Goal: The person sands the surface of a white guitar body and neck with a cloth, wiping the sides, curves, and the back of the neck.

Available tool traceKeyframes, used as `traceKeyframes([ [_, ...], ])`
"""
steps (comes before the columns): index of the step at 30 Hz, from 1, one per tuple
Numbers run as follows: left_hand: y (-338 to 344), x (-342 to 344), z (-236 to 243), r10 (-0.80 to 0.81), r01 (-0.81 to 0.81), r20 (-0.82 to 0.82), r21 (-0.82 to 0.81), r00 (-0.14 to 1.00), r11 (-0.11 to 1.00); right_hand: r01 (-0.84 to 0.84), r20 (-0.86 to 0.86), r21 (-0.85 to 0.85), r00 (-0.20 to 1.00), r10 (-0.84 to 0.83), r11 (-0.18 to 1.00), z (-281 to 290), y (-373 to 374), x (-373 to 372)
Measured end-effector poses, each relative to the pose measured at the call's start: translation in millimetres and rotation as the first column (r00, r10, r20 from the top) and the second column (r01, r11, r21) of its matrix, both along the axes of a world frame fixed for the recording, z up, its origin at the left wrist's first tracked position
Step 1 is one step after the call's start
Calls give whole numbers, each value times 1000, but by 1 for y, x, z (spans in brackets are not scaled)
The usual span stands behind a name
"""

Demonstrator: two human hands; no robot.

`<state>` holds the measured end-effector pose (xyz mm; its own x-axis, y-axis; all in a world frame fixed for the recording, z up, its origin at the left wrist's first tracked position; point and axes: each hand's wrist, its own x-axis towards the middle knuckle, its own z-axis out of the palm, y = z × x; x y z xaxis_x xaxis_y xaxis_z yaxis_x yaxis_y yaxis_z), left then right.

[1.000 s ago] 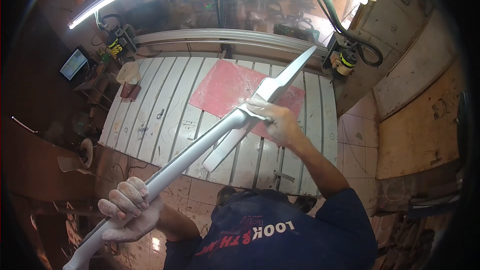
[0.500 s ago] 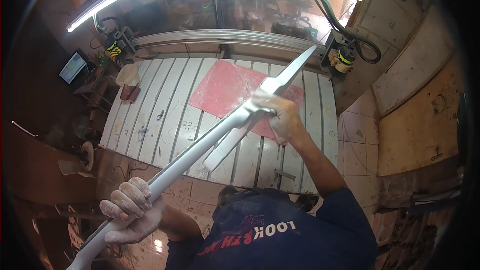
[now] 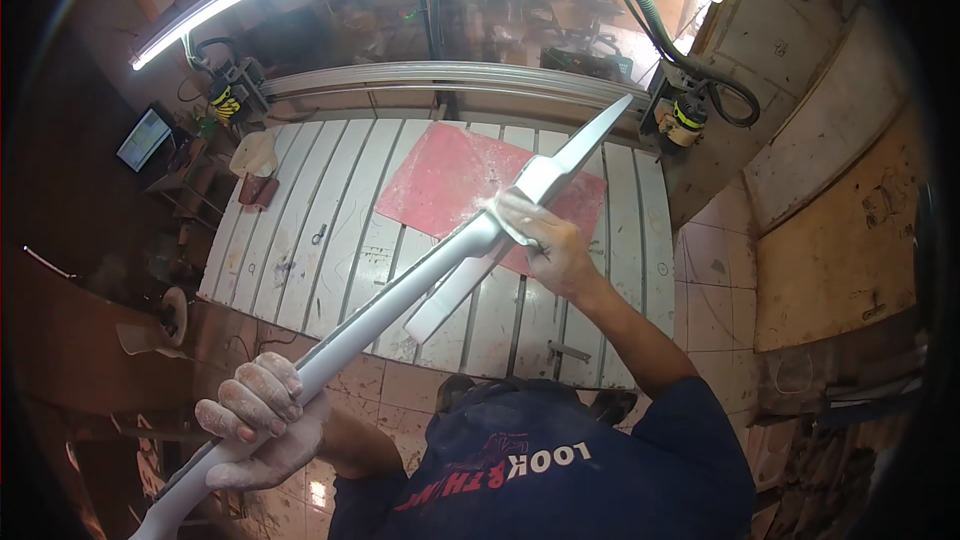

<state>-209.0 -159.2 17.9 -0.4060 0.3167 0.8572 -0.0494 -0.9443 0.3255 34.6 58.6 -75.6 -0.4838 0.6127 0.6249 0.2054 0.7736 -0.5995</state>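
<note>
A long, pale grey-white furniture-like frame piece (image 3: pixel 385 318) runs diagonally from the lower left to the upper right, with a shorter arm branching back below its joint. My left hand (image 3: pixel 262 408), coated in white dust, is wrapped around its near lower end. Up at the joint, my right hand (image 3: pixel 558 252) presses a thin pale sheet (image 3: pixel 518 232), which looks like sandpaper, against the surface. Its fingers lie over the sheet and partly hide it. The piece is held above the table, tilted.
Beneath is a slatted white table (image 3: pixel 335 210) bearing a dusty pink sheet (image 3: pixel 425 178). A cup-like brown object (image 3: pixel 258 190) and a pale bag (image 3: pixel 254 153) sit at its far left corner. Behind runs a metal rail (image 3: pixel 450 77) with a machine head (image 3: pixel 683 120) at right. A monitor (image 3: pixel 145 138) stands left.
My right hand has slid a short way down and left along the joint, with the pale sheet under its fingers. My left hand keeps its grip; the piece has hardly moved.
</note>
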Motion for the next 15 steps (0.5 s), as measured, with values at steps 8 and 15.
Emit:
traceKeyframes([
  [8,-4,1,-1,16,-16,10,-26,1000,1000,-61,100,-82,993,69,995,3,1,5],
  [15,-8,-1,1,-72,71,-11,-43,997,997,-56,112,-100,991,67,993,5,4,3],
])
